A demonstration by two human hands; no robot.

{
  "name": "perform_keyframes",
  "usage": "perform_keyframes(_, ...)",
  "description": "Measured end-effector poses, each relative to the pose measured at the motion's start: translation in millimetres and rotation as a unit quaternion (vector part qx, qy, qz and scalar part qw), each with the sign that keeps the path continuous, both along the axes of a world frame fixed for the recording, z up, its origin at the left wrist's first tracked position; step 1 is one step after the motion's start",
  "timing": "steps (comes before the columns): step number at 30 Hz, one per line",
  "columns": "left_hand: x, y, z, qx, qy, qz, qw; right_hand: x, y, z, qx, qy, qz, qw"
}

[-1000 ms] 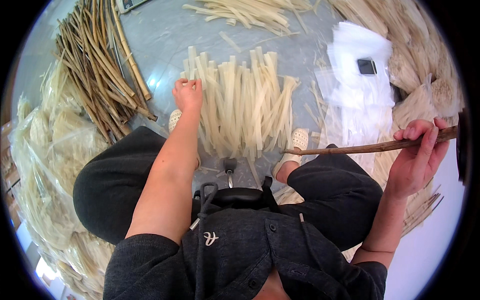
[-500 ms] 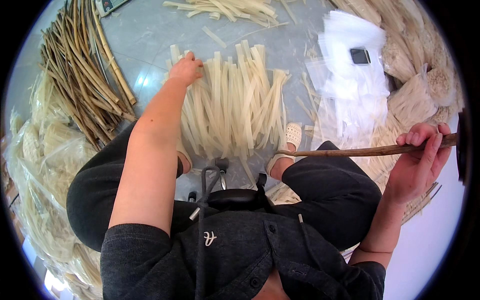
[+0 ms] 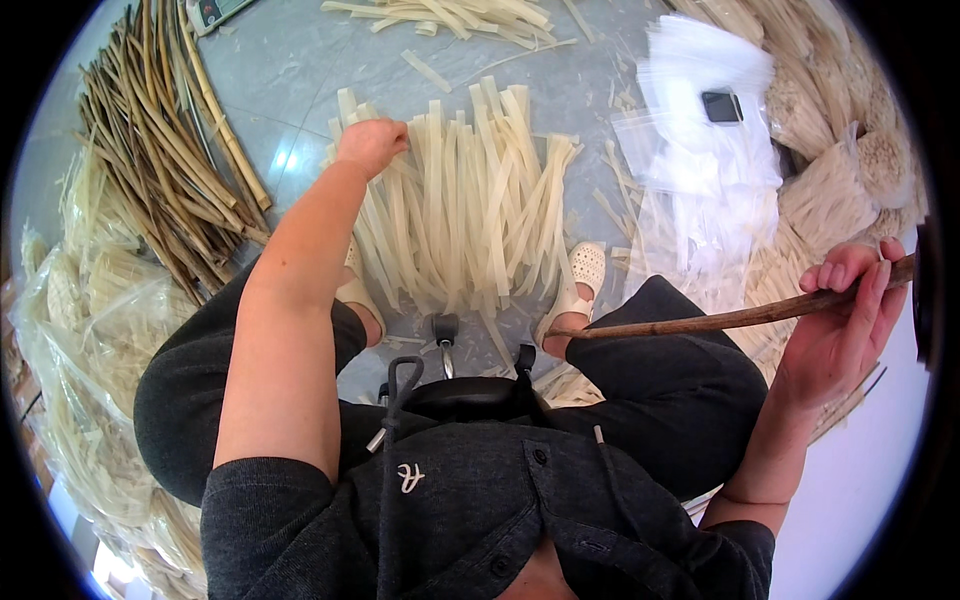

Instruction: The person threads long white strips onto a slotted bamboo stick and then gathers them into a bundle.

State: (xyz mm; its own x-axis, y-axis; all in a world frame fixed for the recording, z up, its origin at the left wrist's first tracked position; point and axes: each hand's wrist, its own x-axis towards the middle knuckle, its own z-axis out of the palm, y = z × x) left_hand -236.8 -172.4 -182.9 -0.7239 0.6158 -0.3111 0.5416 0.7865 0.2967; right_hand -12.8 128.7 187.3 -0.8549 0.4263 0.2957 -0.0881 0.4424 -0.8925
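Note:
A pile of flat, pale-cream strips (image 3: pixel 470 200) lies on the floor between my feet, the strips running roughly away from me. At its far left side is my left hand (image 3: pixel 372 146), fingers curled in over the strips; whatever is between them is hidden. Out to the right, my right hand (image 3: pixel 835 320) grips a thin brown stick (image 3: pixel 720 320) near its thicker end. The stick slants left across my right knee, its thin tip by my right shoe (image 3: pixel 585 270).
Long brown sticks (image 3: pixel 165 150) lie in a bundle at far left, beside plastic bags of pale material (image 3: pixel 110 330). More strips (image 3: pixel 450 15) lie at the far edge. To the right, a small dark device (image 3: pixel 721 107) rests on white plastic bags (image 3: pixel 700 170), near heaped bundles (image 3: pixel 840 180).
The fingers of my left hand have closed in over the strips, and the hand has dropped slightly nearer. In my right hand, the stick's thin tip has swung down toward me.

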Motion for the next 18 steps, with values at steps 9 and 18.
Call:
perform_keyframes(9, 8.3, 4.4, -0.5, 0.028, 0.124, -0.080, 0.989, 0.2, -2.3, 4.3, -0.001, 0.024, 0.006, 1.000)
perform_keyframes(18, 11.0, 5.4, -11.2, -0.012, 0.164, -0.127, 0.978, -2.3, -4.2, 0.8, -0.010, 0.035, 0.000, 0.999)
